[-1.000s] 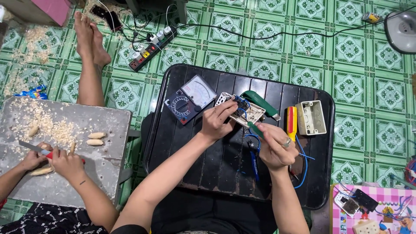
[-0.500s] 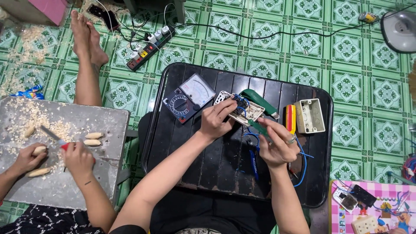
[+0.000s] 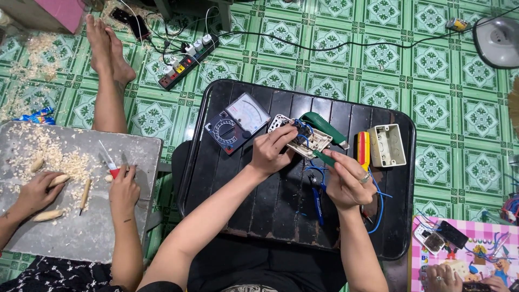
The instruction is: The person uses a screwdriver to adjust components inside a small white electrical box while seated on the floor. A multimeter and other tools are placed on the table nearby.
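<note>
— Since the frame half a second back, the person's two hands have barely shifted over the black slatted worktop (image 3: 270, 216); the neighbour's hands moved more, and one now rests beside a red-handled knife (image 3: 108, 160) on the grey metal slab (image 3: 81, 232).

— What does the left hand (image 3: 270, 154) hold?

— Its grip is clenched on the white plastic switch module with blue wires (image 3: 304, 138), fingers curled over the near edge, steadying it just above the worktop's middle.

— And the right hand (image 3: 346, 181)?

— Closed around a green-handled screwdriver (image 3: 324, 158), whose tip points into the module. The shaft is mostly hidden, so I cannot say for certain that it touches a screw.

— What lies about them?

— A dark blue analogue meter with a white dial (image 3: 237, 123) sits to the left, near the module. A green-handled cutter (image 3: 323, 127) lies just behind it. To the right stand a red-and-yellow tester (image 3: 363, 148) and a cream plastic wall box (image 3: 386, 145), side by side. Loose blue wire (image 3: 378, 208) trails below the right hand.
</note>
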